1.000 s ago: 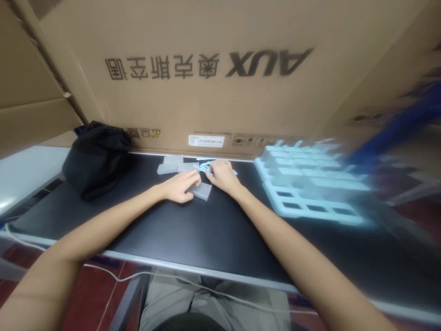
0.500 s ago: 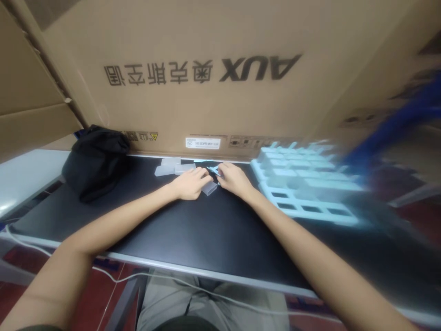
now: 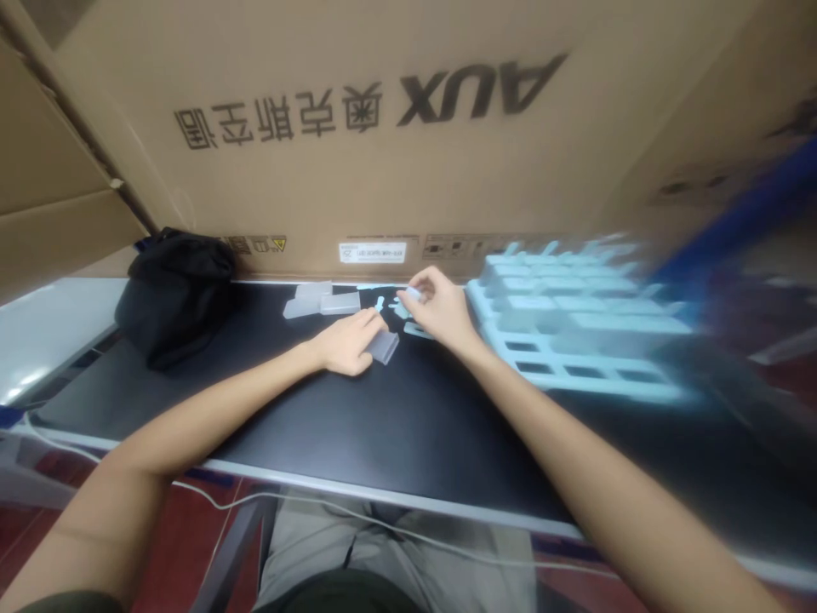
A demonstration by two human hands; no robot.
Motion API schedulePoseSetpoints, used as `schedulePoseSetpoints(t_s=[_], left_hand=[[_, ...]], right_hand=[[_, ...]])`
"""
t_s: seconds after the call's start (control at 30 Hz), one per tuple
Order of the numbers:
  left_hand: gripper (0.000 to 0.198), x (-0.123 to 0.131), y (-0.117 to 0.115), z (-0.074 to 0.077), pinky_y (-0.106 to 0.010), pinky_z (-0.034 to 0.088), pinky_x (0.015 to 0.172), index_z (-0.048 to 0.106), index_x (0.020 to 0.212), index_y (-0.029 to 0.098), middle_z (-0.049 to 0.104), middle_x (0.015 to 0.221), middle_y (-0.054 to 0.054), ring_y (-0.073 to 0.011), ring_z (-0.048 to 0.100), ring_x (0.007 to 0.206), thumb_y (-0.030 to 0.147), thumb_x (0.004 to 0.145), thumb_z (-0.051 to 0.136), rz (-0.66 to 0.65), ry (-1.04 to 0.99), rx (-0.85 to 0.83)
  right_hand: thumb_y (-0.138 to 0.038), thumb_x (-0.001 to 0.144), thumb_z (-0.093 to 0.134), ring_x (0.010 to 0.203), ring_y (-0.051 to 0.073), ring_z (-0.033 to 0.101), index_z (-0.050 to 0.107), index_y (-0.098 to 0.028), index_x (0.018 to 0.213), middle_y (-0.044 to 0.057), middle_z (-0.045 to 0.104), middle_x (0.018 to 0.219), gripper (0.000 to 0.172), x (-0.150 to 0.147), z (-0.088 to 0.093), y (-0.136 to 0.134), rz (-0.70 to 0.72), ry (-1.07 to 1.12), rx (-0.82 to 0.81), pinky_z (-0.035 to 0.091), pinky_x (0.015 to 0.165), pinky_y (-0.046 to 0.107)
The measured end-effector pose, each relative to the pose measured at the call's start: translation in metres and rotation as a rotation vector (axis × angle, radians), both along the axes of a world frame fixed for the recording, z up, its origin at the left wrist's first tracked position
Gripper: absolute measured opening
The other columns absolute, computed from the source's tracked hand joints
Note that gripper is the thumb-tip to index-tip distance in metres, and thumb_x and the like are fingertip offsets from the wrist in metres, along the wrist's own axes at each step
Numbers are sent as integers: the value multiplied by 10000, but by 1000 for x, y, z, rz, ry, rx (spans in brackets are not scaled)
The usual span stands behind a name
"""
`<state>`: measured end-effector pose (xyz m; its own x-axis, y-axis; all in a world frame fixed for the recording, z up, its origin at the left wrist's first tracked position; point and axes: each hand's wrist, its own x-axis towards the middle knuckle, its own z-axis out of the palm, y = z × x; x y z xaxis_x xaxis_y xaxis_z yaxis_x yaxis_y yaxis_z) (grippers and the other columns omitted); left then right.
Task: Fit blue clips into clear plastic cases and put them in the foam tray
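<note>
My left hand (image 3: 348, 342) rests on the table with its fingers closed on the left side of a small translucent plastic box (image 3: 385, 348). My right hand (image 3: 442, 311) is raised a little to the right of it, thumb and fingers curled together around a small pale-blue piece (image 3: 414, 294). Under and beside the right fingers lie several light-blue plastic pieces (image 3: 379, 303), partly covered. A flat light-blue piece (image 3: 418, 330) lies just below that hand. Left of the hands sit several more translucent boxes (image 3: 340, 304), close together.
A light-blue rack (image 3: 529, 347) with rows of slots and blocks stands to the right, blurred. At left lies a black cloth bag (image 3: 175, 298). A large cardboard box (image 3: 287, 196) walls off the back of the black table (image 3: 383, 434). A white cable (image 3: 306, 502) runs along the front edge.
My right hand has lifted and drawn away from the left hand, uncovering light-blue pieces on the table. The left hand stays at the translucent box. The view has shifted slightly.
</note>
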<state>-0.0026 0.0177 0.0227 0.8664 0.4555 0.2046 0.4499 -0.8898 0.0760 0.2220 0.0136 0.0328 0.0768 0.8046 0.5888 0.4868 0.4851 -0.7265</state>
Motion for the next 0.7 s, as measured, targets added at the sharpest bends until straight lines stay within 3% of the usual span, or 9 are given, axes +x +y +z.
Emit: schedulePoseSetpoints(t_s=[0.13,0.3,0.43,0.53,0.6,0.7], left_hand=[[463,-8,11,-6,-460,529,894,444,1230,195,592,1139,-108,-279,593,970,259,780,532,54,-173,-163],[518,-12,14,-12,-450,538,877,377,1335,187,595,1218,-133,-269,625,985,322,865,546,37,-330,-208],[700,-12,17,-21,-466,539,934,240,1483,210,524,1405,-195,-285,652,1091,475,947,604,7,-386,-185],[865,-13,23,-27,-489,541,952,151,1564,219,555,1387,-203,-303,667,1106,643,950,589,-22,-440,-201],[877,-14,25,-28,-495,530,991,186,1585,234,580,1380,-192,-315,658,1150,725,948,536,-50,-473,-201],[707,-15,23,-24,-452,521,1008,391,1528,280,630,1311,-128,-278,657,1121,739,990,423,-55,-447,-178]], right_hand=[[-492,793,778,634,151,624,572,-229,956,-2,666,766,371,7,11,-15,253,237,-153,509,579,305],[-569,789,803,741,163,656,669,-205,972,46,707,869,429,-2,16,-25,458,245,-179,576,662,331],[-628,800,774,789,178,663,684,-211,989,55,712,898,466,-14,5,-23,490,221,-188,597,702,349],[-644,782,786,773,173,656,675,-226,991,46,706,915,480,-20,-4,-22,448,268,-173,611,720,360],[-644,759,807,782,174,662,662,-232,959,47,708,949,480,-23,-7,-22,442,293,-174,622,744,371],[-644,772,799,847,186,686,654,-233,938,55,705,995,467,-27,-10,-24,462,304,-176,628,797,382]])
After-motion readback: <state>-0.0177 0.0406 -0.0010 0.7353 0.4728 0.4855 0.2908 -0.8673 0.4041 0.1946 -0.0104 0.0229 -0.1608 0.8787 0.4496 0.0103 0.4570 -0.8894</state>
